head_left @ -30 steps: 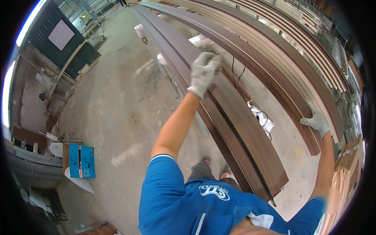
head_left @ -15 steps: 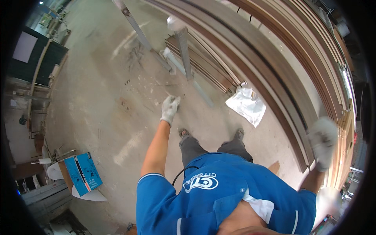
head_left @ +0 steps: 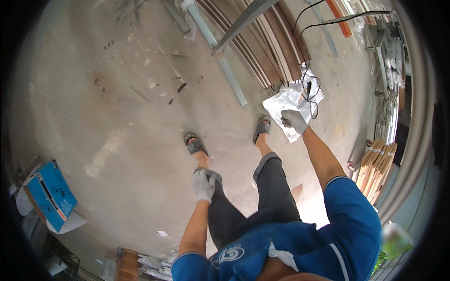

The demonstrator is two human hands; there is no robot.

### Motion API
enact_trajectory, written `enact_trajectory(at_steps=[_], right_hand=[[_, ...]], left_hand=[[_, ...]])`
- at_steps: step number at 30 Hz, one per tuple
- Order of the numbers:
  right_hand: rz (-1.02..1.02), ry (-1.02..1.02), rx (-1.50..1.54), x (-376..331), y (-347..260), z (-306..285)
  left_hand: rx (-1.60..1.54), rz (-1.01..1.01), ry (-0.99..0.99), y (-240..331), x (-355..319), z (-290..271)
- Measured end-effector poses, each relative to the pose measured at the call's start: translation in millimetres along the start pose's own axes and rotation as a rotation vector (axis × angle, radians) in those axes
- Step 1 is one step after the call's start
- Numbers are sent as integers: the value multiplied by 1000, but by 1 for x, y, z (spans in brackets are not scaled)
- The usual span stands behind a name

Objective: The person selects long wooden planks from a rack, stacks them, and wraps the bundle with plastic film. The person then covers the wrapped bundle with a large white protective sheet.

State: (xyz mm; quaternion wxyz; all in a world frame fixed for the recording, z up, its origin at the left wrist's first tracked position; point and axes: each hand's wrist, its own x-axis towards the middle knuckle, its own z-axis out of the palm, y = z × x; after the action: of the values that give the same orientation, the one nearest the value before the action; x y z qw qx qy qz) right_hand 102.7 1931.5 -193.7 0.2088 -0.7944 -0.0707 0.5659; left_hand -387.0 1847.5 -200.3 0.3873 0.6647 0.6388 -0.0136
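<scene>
On the concrete floor [head_left: 140, 140], a white plastic sheet [head_left: 277, 104] lies by the ends of brown boards [head_left: 267, 65], right gloved hand [head_left: 294, 121] over it, left gloved hand [head_left: 204, 186] at the trouser knee, both grips indeterminable.

1 view: head-worn left fisheye, facing steeply down, close over the shirt [head_left: 318, 243] at 5 o'clock; floor [head_left: 140, 140] farther off.

Workshop: long boards [head_left: 270, 68], stained floor [head_left: 140, 126]

floor [head_left: 140, 140] bright, white glare lower right; edges curved, corners black.
</scene>
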Motion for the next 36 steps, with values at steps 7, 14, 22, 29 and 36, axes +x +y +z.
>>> enact_trajectory(at_steps=[7, 14, 22, 29, 36], right_hand=[[-12, 222, 231, 252, 51, -42], [-285, 84, 168, 407, 90, -65], [111, 209, 646, 441, 58, -51], [-24, 212, 990, 383, 42, -33], [-67, 101, 1010, 310, -23, -10]], left_hand=[[43, -133, -157, 18, -25, 77], [128, -159, -177, 68, -7, 106], [159, -180, -216, 86, 14, 111], [147, -135, -176, 85, 20, 108], [87, -116, -157, 81, 20, 104]])
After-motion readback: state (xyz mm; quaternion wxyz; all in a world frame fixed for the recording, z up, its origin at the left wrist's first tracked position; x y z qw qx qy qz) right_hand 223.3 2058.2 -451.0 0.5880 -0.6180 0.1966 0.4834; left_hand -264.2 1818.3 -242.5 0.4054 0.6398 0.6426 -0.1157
